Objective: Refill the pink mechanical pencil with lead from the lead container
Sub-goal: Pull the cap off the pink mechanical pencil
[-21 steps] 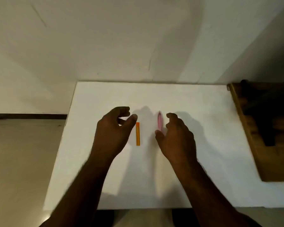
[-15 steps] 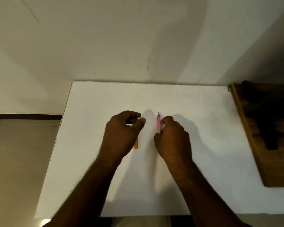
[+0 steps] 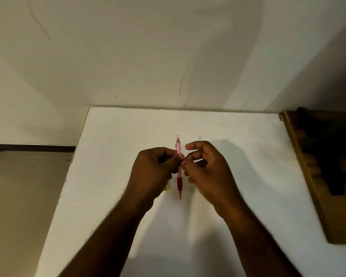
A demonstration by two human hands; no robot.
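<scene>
Head view: my left hand (image 3: 154, 172) and right hand (image 3: 205, 168) both pinch the pink pencil (image 3: 179, 166) mid-barrel above the worktop (image 3: 238, 148). A loose pinch could drop it.

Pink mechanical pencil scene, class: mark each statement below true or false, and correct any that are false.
1. Both hands hold the pink mechanical pencil. True: the left hand and right hand grip its middle.
2. The pencil's writing tip points toward the wall. False: it points toward the person.
3. The orange lead container is fully visible. False: only a corner shows below the left hand.
4. The white table meets the wall. True.
</scene>
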